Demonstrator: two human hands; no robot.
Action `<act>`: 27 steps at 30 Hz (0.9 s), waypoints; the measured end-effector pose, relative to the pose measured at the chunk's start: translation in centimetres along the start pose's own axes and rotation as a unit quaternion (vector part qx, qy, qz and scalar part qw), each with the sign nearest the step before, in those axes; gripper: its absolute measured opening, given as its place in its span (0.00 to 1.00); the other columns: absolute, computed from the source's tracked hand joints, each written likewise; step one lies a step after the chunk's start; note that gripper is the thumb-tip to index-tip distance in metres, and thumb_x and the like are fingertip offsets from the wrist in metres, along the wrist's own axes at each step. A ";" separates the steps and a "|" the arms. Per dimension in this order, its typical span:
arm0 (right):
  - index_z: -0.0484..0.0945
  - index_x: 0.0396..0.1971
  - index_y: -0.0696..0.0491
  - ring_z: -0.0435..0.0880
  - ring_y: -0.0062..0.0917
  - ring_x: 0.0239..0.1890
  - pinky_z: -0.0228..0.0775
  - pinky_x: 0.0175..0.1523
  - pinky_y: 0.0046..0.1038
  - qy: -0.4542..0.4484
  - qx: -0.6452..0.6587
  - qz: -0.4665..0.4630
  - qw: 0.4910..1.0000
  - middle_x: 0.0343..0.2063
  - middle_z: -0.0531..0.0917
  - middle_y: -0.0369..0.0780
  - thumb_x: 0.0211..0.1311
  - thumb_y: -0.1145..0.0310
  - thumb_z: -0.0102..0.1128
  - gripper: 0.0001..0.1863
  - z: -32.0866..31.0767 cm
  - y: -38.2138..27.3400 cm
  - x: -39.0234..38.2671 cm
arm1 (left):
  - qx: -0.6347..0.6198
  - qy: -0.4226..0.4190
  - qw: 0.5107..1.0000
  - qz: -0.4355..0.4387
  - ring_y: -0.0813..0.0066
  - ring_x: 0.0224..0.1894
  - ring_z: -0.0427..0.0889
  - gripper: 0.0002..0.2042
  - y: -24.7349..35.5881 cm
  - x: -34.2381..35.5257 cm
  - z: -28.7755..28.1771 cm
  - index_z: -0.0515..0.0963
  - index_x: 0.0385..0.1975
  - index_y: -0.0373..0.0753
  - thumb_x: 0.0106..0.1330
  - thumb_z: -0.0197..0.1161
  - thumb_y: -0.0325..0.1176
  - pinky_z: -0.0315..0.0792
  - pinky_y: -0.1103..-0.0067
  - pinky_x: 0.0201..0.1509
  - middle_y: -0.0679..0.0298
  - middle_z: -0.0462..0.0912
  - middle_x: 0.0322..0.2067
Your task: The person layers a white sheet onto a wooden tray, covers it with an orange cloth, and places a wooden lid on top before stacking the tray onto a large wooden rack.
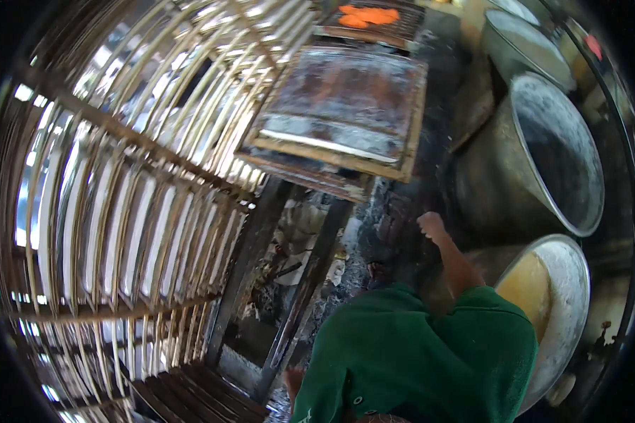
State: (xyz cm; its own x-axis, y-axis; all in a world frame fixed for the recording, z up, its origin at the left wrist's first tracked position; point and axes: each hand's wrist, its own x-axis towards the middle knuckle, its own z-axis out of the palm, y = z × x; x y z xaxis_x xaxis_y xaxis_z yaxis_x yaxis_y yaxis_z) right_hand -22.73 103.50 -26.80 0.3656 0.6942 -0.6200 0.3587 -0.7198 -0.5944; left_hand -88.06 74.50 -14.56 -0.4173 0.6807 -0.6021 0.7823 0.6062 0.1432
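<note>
My right hand (431, 225) reaches forward from the green sleeve, over the dark floor beside a large metal pot (494, 166). Its fingers look curled closed, and I see nothing in them. Low in the picture, left of my green shirt, only a small part of my left hand or wrist (293, 381) shows, near a dark beam (303, 296). The fingers there are hidden. Ahead lies a wood-framed flat panel (346, 99), its surface stained white and brown, and neither hand touches it.
Slatted bamboo walling (120, 218) runs along the left. Beyond the panel, orange pieces (367, 15) lie on a dark rack. At right stand a wide metal basin (575, 282) with yellowish contents and another big pot (522, 53). Ash and debris (289, 240) lie between the beams.
</note>
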 end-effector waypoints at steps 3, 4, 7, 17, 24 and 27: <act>0.85 0.28 0.58 0.85 0.48 0.35 0.77 0.46 0.47 0.017 -0.306 -0.178 0.935 0.32 0.85 0.51 0.58 0.58 0.52 0.19 1.9 6.0 -2.5 | 0.180 0.026 0.976 0.119 0.53 0.38 0.82 0.14 3.5 3.1 -3.3 0.79 0.40 0.44 0.58 0.60 0.43 0.74 0.60 0.37 0.56 0.79 0.31; 0.85 0.27 0.59 0.84 0.49 0.36 0.76 0.47 0.47 -0.041 -0.325 -0.220 0.919 0.33 0.85 0.51 0.56 0.58 0.53 0.19 1.6 6.1 -4.6 | 0.260 0.044 0.951 0.159 0.53 0.37 0.82 0.13 4.4 4.3 -4.6 0.80 0.39 0.45 0.58 0.60 0.43 0.75 0.60 0.35 0.57 0.80 0.29; 0.84 0.23 0.60 0.84 0.47 0.37 0.75 0.47 0.47 -0.101 -0.252 -0.165 0.948 0.30 0.84 0.52 0.54 0.56 0.55 0.20 1.1 10.2 -5.9 | 0.389 0.027 0.886 0.253 0.52 0.32 0.82 0.12 9.1 9.5 -7.7 0.80 0.38 0.48 0.56 0.61 0.42 0.75 0.60 0.32 0.57 0.80 0.28; 0.84 0.35 0.61 0.86 0.42 0.36 0.76 0.43 0.42 0.130 -0.003 -0.019 0.991 0.33 0.86 0.48 0.56 0.60 0.63 0.17 -11.3 5.8 -4.9 | -0.581 0.039 0.811 0.052 0.79 0.20 0.75 0.10 35.0 17.4 -15.0 0.76 0.27 0.40 0.68 0.61 0.39 0.64 0.83 0.18 0.65 0.76 0.21; 0.81 0.27 0.56 0.77 0.16 0.22 0.68 0.25 0.23 0.143 0.191 -0.009 0.971 0.18 0.77 0.32 0.60 0.65 0.60 0.10 -22.2 -3.9 2.5 | -0.507 0.167 0.813 0.231 0.79 0.24 0.78 0.13 60.5 13.1 -16.9 0.80 0.36 0.29 0.69 0.61 0.36 0.72 0.83 0.27 0.62 0.82 0.25; 0.80 0.25 0.58 0.76 0.15 0.22 0.68 0.26 0.23 0.103 0.051 -0.143 0.983 0.18 0.77 0.33 0.62 0.66 0.59 0.11 -27.3 -7.0 4.9 | -0.429 0.155 0.852 0.256 0.77 0.25 0.79 0.13 66.7 12.3 -15.6 0.80 0.35 0.29 0.69 0.61 0.36 0.73 0.80 0.30 0.61 0.82 0.25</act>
State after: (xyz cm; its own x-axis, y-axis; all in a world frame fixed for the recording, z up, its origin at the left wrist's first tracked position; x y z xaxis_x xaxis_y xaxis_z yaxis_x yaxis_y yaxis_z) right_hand 0.03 112.12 -11.67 0.4317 0.8474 -0.3091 0.3880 -0.4838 -0.7844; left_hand -48.19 129.72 -0.19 -0.3299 0.9414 -0.0708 0.3282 0.1847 0.9264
